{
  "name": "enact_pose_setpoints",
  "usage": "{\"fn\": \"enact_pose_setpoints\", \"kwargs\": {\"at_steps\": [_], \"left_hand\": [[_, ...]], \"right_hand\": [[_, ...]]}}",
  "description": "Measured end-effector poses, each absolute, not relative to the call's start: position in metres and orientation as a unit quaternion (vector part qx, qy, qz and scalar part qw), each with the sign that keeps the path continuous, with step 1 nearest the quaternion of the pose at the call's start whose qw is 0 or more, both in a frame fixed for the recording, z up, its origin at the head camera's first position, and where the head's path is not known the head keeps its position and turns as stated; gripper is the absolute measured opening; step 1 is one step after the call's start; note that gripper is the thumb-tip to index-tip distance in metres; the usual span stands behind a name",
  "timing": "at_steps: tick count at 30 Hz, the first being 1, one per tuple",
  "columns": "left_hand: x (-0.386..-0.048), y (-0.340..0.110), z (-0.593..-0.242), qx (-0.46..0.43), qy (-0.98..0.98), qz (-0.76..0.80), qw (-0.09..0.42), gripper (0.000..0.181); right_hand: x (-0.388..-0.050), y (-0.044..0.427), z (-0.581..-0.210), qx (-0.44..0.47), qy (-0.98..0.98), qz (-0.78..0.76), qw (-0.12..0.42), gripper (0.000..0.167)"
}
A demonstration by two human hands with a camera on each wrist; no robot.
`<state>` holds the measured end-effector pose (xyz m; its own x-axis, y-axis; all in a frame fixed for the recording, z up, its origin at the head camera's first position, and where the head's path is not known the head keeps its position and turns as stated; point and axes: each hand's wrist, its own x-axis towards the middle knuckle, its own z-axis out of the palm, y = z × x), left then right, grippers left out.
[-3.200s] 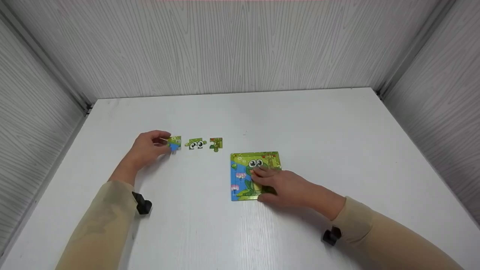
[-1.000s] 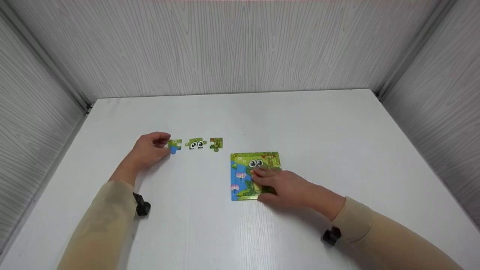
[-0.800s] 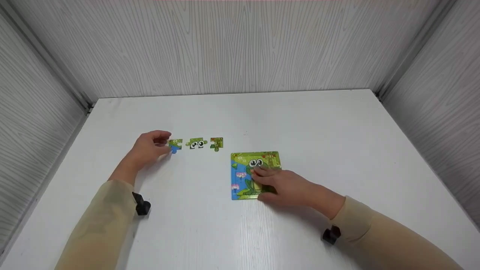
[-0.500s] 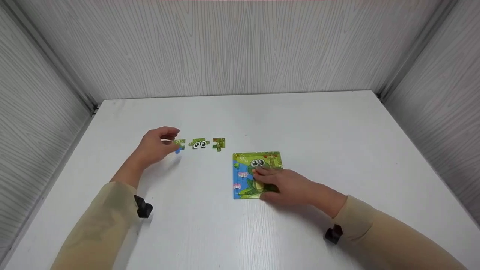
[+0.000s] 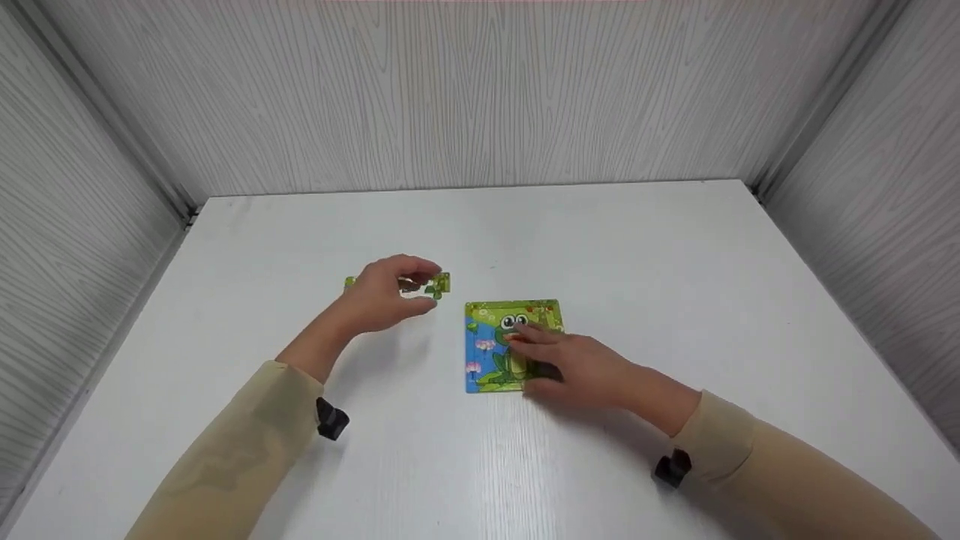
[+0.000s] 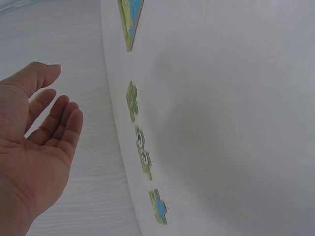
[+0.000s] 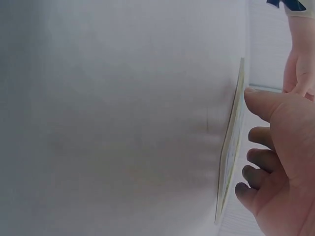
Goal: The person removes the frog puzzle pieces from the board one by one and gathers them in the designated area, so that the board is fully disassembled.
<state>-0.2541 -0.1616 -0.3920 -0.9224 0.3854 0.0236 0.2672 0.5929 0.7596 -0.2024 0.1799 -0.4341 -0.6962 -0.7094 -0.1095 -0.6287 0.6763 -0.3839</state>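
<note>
My left hand [image 5: 382, 300] hovers over a row of three loose jigsaw pieces, fingers relaxed with a gap between thumb and fingertips. Nothing is in its grasp. The left wrist view shows all three flat on the table: a green piece [image 6: 132, 101], a piece with cartoon eyes [image 6: 143, 153] and a green-and-blue piece [image 6: 158, 206]. In the head view the hand covers most of the eye piece and the green-and-blue one. A square frog puzzle [image 5: 489, 364] lies to the right. My right hand [image 5: 589, 367] extends over its right side, fingers fairly straight and partly hiding the frog.
A white table [image 5: 645, 255] bears everything. Wood-grain panels stand behind it [image 5: 480, 97] and along both sides. Dark small devices sit at the left cuff [image 5: 331, 420] and the right cuff [image 5: 673, 469].
My left hand has left the green-and-blue piece and moved right above the row, toward the green piece. The pieces stay lying in place. The right hand has shifted only slightly on the puzzle.
</note>
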Motion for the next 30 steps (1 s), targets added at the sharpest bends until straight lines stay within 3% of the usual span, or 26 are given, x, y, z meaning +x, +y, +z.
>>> {"fn": "enact_pose_setpoints", "kwargs": {"at_steps": [8, 18, 30], "left_hand": [[-0.255, -0.113, -0.4, 0.251, 0.871, 0.409, 0.103, 0.048], [-0.258, -0.065, -0.418, 0.272, 0.856, 0.411, 0.158, 0.054], [-0.271, -0.043, -0.444, 0.286, 0.856, 0.391, 0.18, 0.052]], "right_hand": [[-0.198, 0.213, -0.432, -0.372, 0.912, -0.152, 0.079, 0.058], [-0.19, 0.231, -0.435, -0.388, 0.906, -0.145, 0.086, 0.051], [-0.188, 0.234, -0.441, -0.389, 0.899, -0.173, 0.101, 0.051]]}}
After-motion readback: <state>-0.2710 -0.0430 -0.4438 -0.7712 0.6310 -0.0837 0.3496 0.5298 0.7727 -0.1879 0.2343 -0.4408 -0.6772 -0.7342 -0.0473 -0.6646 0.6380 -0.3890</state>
